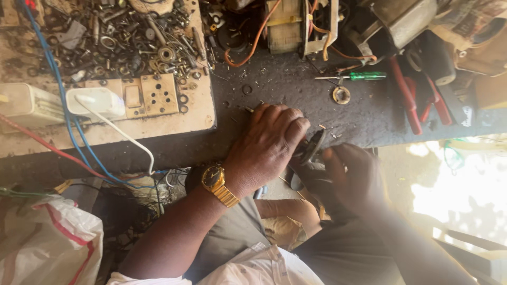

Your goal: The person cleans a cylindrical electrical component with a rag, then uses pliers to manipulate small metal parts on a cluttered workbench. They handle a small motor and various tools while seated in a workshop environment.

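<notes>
The left hand (266, 148), gold watch (217, 183) at its wrist, has its grip clenched on a small dark part (311, 150) at the near edge of the dark surface (285, 84). The right hand (351, 177) grips the same part from the other side, well below the green screwdriver (356, 76).

Two hands are seen: one left hand (266, 145) and one right hand (351, 177). One gold wristwatch (214, 179) is worn. One green-handled screwdriver (353, 77) is counted, and one pair of red-handled pliers (417, 103). One white charger (95, 101) with one white cable (132, 140) is counted. One beige socket plate (150, 95) is mounted. Two blue wires (63, 100) and one red wire (37, 142) are run. One white plastic bag (47, 243) is present. The loose nuts and washers (132, 37) are too many to be counted.
</notes>
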